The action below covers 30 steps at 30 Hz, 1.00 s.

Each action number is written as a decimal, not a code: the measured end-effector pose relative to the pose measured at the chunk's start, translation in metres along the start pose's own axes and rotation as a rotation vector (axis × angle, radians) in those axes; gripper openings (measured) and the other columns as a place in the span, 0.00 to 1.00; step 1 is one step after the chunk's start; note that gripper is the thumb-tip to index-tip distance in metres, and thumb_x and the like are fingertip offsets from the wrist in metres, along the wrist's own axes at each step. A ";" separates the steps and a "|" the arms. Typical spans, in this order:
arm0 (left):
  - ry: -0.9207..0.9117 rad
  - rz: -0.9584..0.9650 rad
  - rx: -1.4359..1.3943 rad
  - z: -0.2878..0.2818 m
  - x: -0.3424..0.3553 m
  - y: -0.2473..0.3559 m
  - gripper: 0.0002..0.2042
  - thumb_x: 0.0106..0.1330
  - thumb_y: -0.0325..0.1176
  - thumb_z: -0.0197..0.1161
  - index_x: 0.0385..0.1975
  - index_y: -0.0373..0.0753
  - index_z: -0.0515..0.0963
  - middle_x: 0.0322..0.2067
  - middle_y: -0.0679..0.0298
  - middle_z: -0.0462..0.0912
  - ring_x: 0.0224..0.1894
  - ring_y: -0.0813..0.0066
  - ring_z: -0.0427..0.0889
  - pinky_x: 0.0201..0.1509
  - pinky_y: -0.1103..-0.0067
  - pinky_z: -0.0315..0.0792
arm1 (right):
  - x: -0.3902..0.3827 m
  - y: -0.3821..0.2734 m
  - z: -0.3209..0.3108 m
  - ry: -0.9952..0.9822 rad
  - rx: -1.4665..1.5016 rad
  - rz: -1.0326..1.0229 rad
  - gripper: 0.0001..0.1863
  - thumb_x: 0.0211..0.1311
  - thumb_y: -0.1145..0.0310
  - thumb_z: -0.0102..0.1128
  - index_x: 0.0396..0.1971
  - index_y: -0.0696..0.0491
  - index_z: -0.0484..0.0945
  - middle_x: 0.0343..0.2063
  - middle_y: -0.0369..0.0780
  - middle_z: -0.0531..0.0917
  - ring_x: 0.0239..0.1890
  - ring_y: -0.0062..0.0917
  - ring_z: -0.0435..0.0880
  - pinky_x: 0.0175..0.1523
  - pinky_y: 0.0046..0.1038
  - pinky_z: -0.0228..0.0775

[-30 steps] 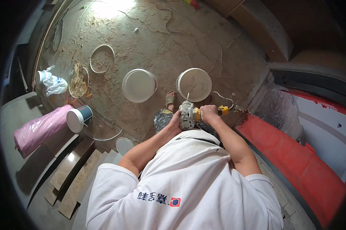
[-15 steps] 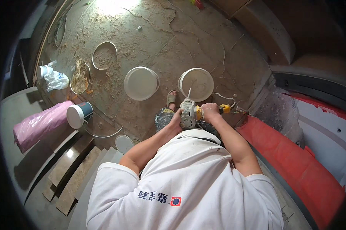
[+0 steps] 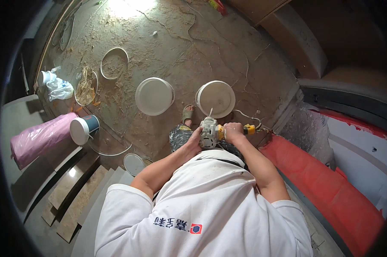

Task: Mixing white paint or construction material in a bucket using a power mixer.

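Power tool (image 3: 210,133), grey body with a yellow handle running off to its right, held low in front of the chest, just above a paint-spattered knee and a sandalled foot (image 3: 187,114). Left hand (image 3: 195,142) pressed against the tool's left side, fingers wrapped round the body; right hand (image 3: 233,132) closed over the yellow handle, fingers curled tight. Tool's working end hidden beneath the body and hands, so cannot tell what sits under it.

Just beyond the tool, two white buckets: one (image 3: 215,99) almost touching its front, the other (image 3: 154,96) a little to the left, with a strip of bare dusty floor (image 3: 180,51) between them. Right of the tool, a red ledge (image 3: 322,188) hemming that side closely, its far end cut off by the dark rim of the view. Left and nearer than the tool, a small white lid (image 3: 134,163) beside grey steps (image 3: 73,192).

Farther left of the tool, a blue can with a white lid (image 3: 84,129) lying against a pink plastic-wrapped roll (image 3: 41,138). Beyond the buckets, a white ring (image 3: 114,63) and a ring holding wood shavings (image 3: 86,88), then a crumpled white bag (image 3: 58,88). Widest open floor past the buckets, toward a bright glare.

Against the frames from a moment ago: same grip, same tool position; only the view slightly shifted.
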<state>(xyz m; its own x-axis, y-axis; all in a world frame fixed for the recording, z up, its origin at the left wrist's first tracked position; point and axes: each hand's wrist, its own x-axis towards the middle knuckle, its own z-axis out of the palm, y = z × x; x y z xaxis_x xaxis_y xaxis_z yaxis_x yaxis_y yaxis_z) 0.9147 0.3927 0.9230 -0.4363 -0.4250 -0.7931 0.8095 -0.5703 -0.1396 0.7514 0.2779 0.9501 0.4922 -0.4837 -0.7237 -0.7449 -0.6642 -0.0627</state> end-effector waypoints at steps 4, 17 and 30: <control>-0.006 -0.013 -0.005 -0.004 -0.003 -0.003 0.23 0.68 0.48 0.43 0.51 0.41 0.75 0.45 0.57 0.83 0.45 0.56 0.82 0.55 0.58 0.73 | -0.006 -0.004 -0.012 -0.025 0.005 -0.022 0.07 0.49 0.66 0.61 0.27 0.49 0.85 0.29 0.43 0.86 0.35 0.34 0.87 0.39 0.35 0.78; 0.033 0.015 -0.043 0.005 -0.010 -0.002 0.20 0.68 0.45 0.43 0.48 0.40 0.76 0.41 0.58 0.84 0.41 0.59 0.83 0.51 0.60 0.76 | -0.005 -0.005 -0.010 -0.051 0.002 -0.014 0.11 0.40 0.68 0.66 0.29 0.50 0.84 0.29 0.42 0.86 0.35 0.33 0.87 0.38 0.34 0.79; -0.003 -0.001 -0.037 0.004 -0.014 0.000 0.19 0.69 0.43 0.41 0.49 0.40 0.75 0.42 0.58 0.83 0.41 0.57 0.83 0.50 0.58 0.76 | -0.011 -0.010 -0.015 -0.008 0.021 -0.011 0.07 0.45 0.68 0.63 0.25 0.49 0.86 0.28 0.43 0.86 0.34 0.33 0.87 0.38 0.35 0.78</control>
<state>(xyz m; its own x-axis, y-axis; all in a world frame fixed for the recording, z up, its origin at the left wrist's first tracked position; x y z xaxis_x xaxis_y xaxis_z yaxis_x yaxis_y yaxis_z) 0.9190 0.3959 0.9367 -0.4386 -0.4265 -0.7910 0.8230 -0.5442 -0.1629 0.7597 0.2814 0.9687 0.4971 -0.4714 -0.7285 -0.7487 -0.6574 -0.0854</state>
